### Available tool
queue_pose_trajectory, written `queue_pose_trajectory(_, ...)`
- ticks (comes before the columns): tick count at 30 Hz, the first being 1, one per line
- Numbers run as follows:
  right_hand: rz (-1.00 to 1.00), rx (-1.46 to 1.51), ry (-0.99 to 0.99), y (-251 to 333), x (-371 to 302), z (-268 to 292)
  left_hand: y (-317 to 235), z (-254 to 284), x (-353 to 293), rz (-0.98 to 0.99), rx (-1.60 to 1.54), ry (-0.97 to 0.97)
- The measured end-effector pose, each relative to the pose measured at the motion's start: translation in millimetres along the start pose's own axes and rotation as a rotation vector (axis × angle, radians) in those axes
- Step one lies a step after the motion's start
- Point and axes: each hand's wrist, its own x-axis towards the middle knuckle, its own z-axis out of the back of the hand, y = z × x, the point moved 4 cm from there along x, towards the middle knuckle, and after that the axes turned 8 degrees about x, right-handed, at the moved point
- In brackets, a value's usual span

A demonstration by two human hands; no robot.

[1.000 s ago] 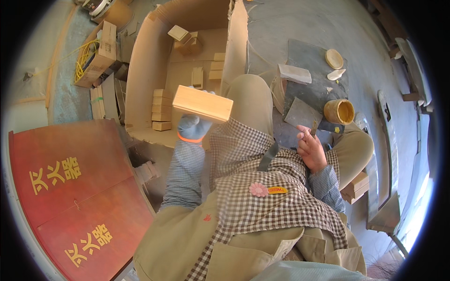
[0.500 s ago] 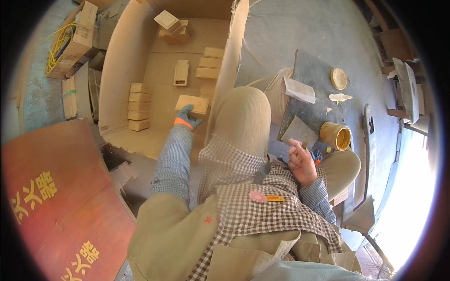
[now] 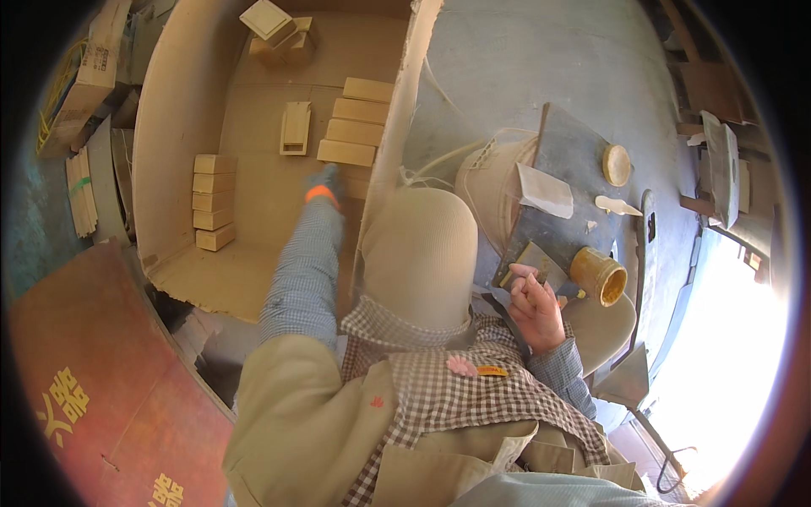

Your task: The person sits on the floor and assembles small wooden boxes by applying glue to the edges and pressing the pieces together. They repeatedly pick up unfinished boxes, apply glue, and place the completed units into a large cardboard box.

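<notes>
Head view: from where I stand, the person sits with the left arm extended into an open cardboard box [image 3: 180,127]. The left hand [image 3: 322,180] wears a blue glove with an orange cuff. The glove is blurred; I cannot tell whether its fingers are spread or closed. It is located at the near end of the right row of wooden blocks [image 3: 347,152], which lies along the right wall of the box. Contact with the nearest block cannot be confirmed. Four blocks of this row show clearly.

A left row of five wooden blocks [image 3: 214,203] lies along the opposite wall. One slotted block [image 3: 295,128] lies between the two rows, apart from both. At the far end, a pale-faced block [image 3: 266,19] rests on other blocks.

The right hand [image 3: 537,314] is bare, its fingers drawn together on a small dark strip [image 3: 542,275], partly hidden. It is positioned beside the near edge of a dark board [image 3: 564,139]. An open jar [image 3: 598,277] with yellow-brown contents is just to its right. Farther along the board are a light slab [image 3: 545,191], a white piece [image 3: 615,205] and a round lid [image 3: 617,165]. A red panel [image 3: 101,329] occupies the lower left, outside the box.
</notes>
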Motion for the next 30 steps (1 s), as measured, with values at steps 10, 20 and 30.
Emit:
queue_pose_trajectory(10, -0.014, -0.141, -0.123, 14, -1, -45, -203, 206, -35, -0.408, 1.293, -0.896)
queue_pose_trajectory(20, -0.014, -0.187, -0.129, 14, -4, -75, -233, 191, -27, 0.046, 1.731, -0.855)
queue_pose_trajectory(30, -0.063, -0.187, -0.166, 7, -6, -75, -195, 193, 23, -0.313, 1.142, -0.566)
